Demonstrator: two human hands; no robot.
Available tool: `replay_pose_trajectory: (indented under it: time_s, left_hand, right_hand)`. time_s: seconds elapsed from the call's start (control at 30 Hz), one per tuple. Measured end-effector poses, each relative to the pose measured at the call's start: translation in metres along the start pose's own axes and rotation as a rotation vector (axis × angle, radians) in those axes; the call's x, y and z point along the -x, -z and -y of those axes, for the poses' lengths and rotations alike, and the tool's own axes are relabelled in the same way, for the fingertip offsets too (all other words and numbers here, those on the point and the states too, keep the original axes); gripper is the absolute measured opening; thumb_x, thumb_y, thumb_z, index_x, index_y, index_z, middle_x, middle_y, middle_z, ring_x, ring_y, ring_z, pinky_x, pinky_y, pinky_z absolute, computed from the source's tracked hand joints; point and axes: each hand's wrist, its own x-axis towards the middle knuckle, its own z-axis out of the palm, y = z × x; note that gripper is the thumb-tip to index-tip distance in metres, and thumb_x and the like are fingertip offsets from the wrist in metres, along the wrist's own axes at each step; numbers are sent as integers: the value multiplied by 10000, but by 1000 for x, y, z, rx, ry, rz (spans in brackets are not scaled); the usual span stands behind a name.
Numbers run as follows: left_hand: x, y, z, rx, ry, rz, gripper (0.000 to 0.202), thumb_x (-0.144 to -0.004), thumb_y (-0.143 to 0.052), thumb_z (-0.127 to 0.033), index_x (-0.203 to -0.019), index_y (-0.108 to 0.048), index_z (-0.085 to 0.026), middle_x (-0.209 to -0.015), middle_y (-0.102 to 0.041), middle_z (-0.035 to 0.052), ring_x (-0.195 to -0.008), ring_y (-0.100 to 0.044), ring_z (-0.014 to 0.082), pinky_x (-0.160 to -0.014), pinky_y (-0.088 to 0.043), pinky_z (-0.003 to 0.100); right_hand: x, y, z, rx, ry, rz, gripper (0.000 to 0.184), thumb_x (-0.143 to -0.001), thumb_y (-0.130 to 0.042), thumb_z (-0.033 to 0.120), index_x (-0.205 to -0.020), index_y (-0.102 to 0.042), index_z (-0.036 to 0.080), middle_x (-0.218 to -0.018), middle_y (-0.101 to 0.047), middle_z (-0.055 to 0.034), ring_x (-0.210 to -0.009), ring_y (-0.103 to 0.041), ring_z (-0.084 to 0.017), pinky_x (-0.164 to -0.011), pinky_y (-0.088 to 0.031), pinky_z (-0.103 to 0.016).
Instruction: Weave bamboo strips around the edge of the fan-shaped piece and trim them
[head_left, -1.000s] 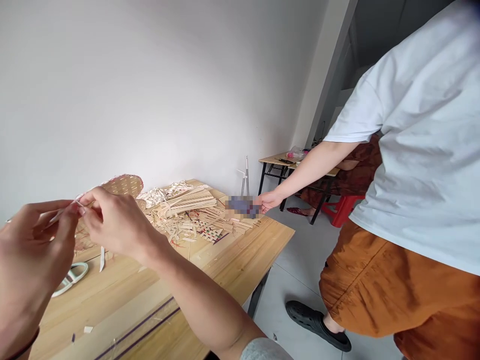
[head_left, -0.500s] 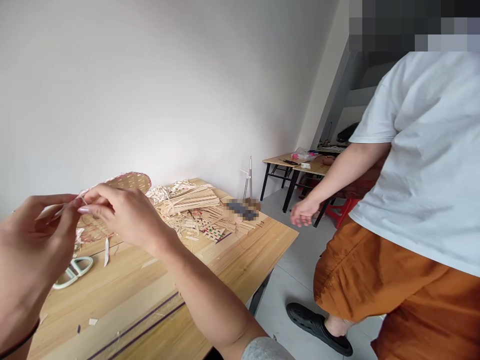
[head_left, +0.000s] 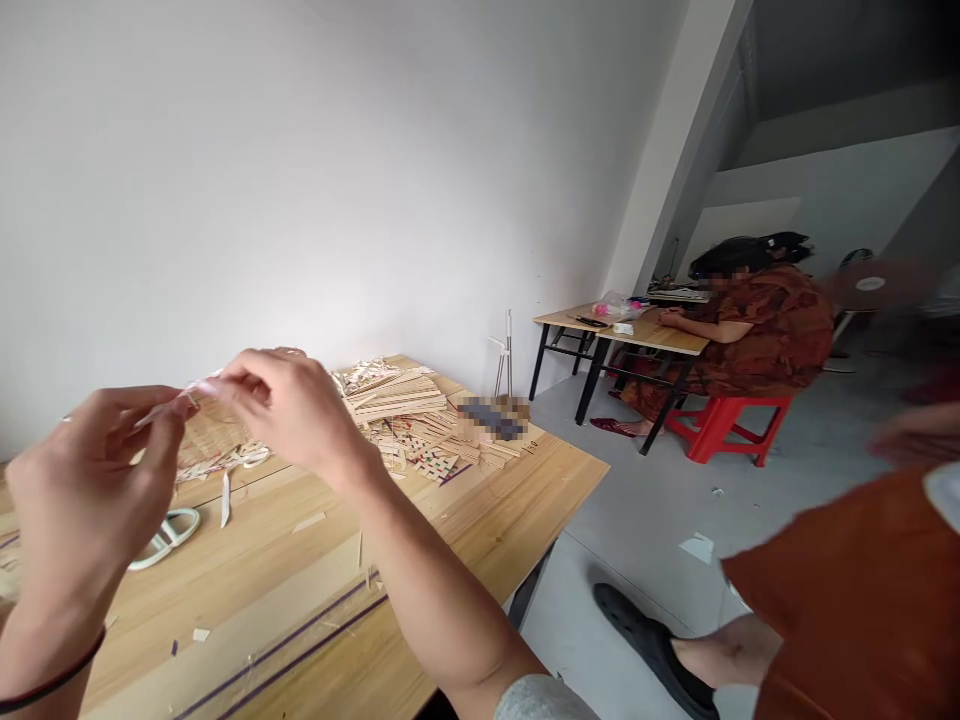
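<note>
Above the left part of the wooden table (head_left: 480, 535), my two hands are raised close together. My left hand (head_left: 94, 470) pinches a thin whitish strip (head_left: 155, 412) between thumb and fingers. My right hand (head_left: 296, 405) pinches the same strip near its other end, its fingertips almost meeting those of the left. Behind the hands lies a straw-coloured woven piece (head_left: 217, 430), partly covered by them. Below my left hand are scissors (head_left: 180, 528) with pale green handles, their blades hidden. A short white strip (head_left: 226, 500) lies beside them.
Bundled flat strips (head_left: 409, 395) and a small checkered woven piece (head_left: 435, 463) lie at the table's back. A person in orange shorts (head_left: 847, 590) stands on the right. Farther off, a person sits on a red stool (head_left: 724, 425) at another table (head_left: 660, 335).
The standing person has moved right, mostly out of view, uncovering the seated person and red stool. My hands have shifted slightly right in view, with the strip still pinched between them.
</note>
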Motion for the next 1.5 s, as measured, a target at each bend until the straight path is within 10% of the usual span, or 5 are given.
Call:
replay_pose_trajectory:
  time_s: [0.17,0.67,1.13,1.5]
  left_hand:
    - [2,-1,-7,-30,-117,83,258,-999,-532,-511,-1003,-695,-311,-952,-804,-63,-921,-819,199,-845,-631,367]
    - [7,-10,-4,30,-250,176,121,-948,-603,-344,-973,-694,-268,-917,-834,-5,-843,-825,220,-722,-608,308]
    - [4,-20,6,78,-133,385,188,-939,-568,-405,-938,-671,-248,-935,-839,45,-867,-835,252,-747,-641,337]
    - [-2,-29,23,26,-138,468,227,-913,-589,-471,-959,-706,-282,-823,-828,7,-685,-797,221,-613,-561,295]
  right_hand:
    - [-1,12,-11,66,58,-173,147,-1063,-665,230,-926,-700,191,-1059,-719,-51,-1047,-622,-182,-1066,-452,-353]
    - [-1,6,-9,-102,-49,85,140,-1018,-683,186,-879,-679,202,-1039,-750,-26,-1080,-627,-195,-1060,-424,-382]
    - [3,19,-12,-493,-2,-426,139,-1143,-477,349,-1045,-484,251,-919,-665,-2,-696,-593,-106,-722,-526,-264]
    - [6,18,2,-524,37,-323,117,-1148,-484,346,-1077,-481,252,-898,-659,15,-707,-637,-89,-748,-568,-256]
